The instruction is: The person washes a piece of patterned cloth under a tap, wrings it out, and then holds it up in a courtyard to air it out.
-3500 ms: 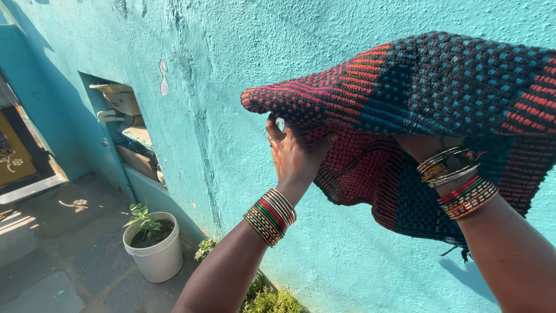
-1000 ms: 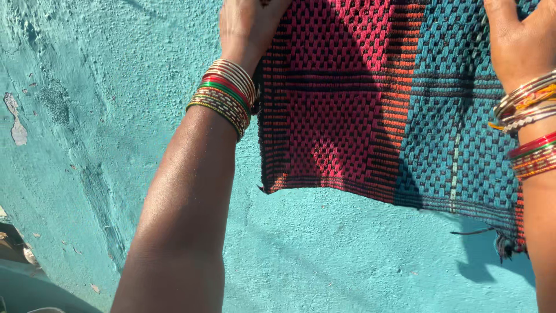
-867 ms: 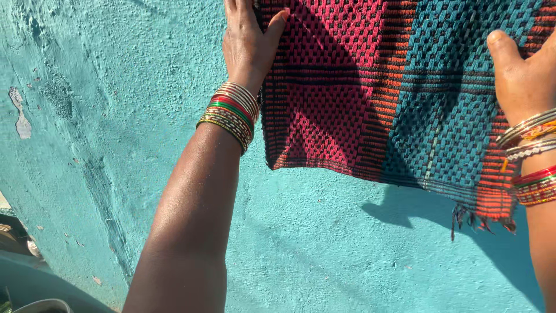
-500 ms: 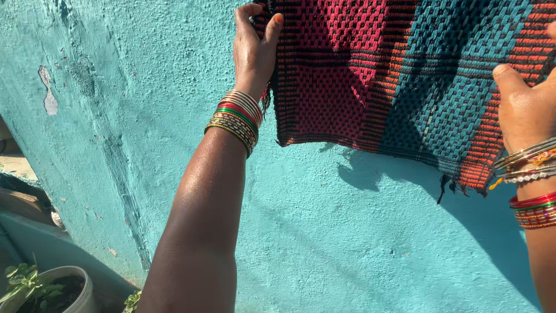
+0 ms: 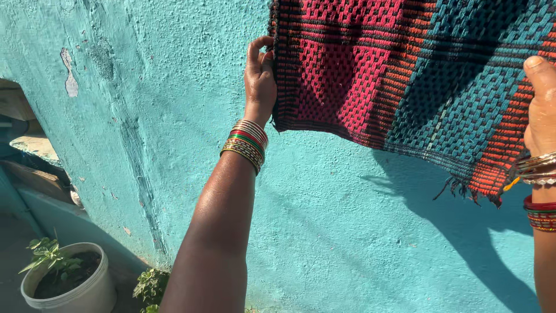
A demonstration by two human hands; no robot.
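While I hold the woven mat [image 5: 405, 81] up flat against the turquoise wall [image 5: 174, 116], my left hand [image 5: 259, 78] has its fingers curled tight around the mat's left edge, and my right hand [image 5: 541, 110] pinches the right edge, thumb on the front. It looks like spreading is the step; next, I judge, both edges need pulling level and taut.

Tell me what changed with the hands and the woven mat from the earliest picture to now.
The woven mat, first bunched over both hands, now hangs spread flat against the turquoise wall. The left hand now grips its left edge, and the right hand its right edge. Both hands still hold it; the white bucket planter stays below.
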